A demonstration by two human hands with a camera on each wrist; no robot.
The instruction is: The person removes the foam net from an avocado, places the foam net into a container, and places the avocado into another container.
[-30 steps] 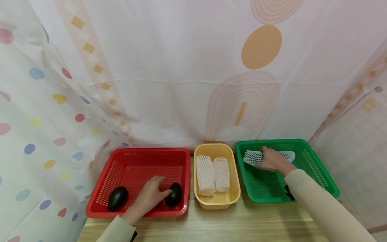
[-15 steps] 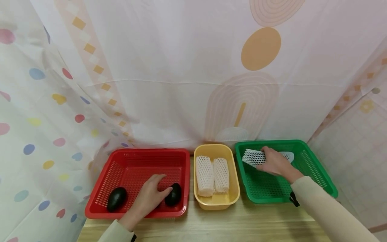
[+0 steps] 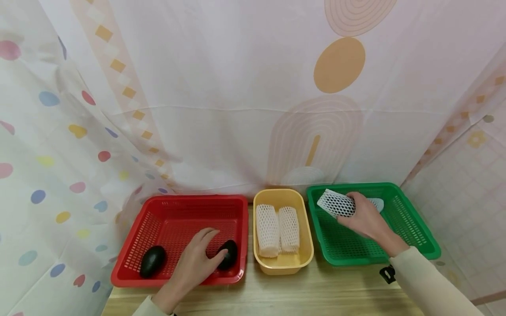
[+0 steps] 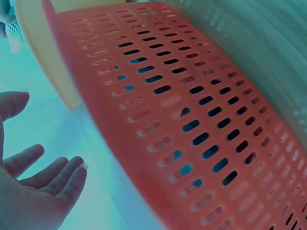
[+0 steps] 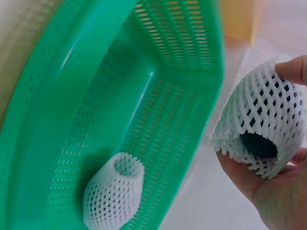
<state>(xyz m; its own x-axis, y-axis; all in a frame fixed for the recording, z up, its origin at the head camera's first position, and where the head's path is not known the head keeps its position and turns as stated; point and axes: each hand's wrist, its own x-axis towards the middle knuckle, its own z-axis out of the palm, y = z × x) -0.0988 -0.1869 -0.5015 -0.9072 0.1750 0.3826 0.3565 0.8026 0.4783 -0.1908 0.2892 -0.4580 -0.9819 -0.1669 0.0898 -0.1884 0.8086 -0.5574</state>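
In the head view, my left hand (image 3: 195, 261) hovers over the red basket (image 3: 243, 219), thumb overlapping a dark avocado (image 3: 229, 255). Its fingers are spread and loosely bent, with nothing between them in the left wrist view. Another avocado (image 3: 153, 261) lies at the basket's left. Over the green basket (image 3: 415, 219), my right hand (image 3: 365, 219) grips a white foam net sleeve (image 3: 335, 202) between thumb and fingers. The right wrist view shows a dark avocado (image 5: 259, 145) inside that sleeve's open end. A second white foam net (image 5: 114, 194) lies in the green basket.
Between the two baskets stands a yellow bin (image 3: 283, 267) with white foam net sleeves (image 3: 268, 230) in it. All three containers are on a wooden table (image 3: 292, 294). A patterned curtain (image 3: 221, 145) hangs right behind them and down both sides.
My right hand has raised and tilted the netted avocado a little, and its wrist has shifted right and toward me. My left hand has barely moved beside the avocado.
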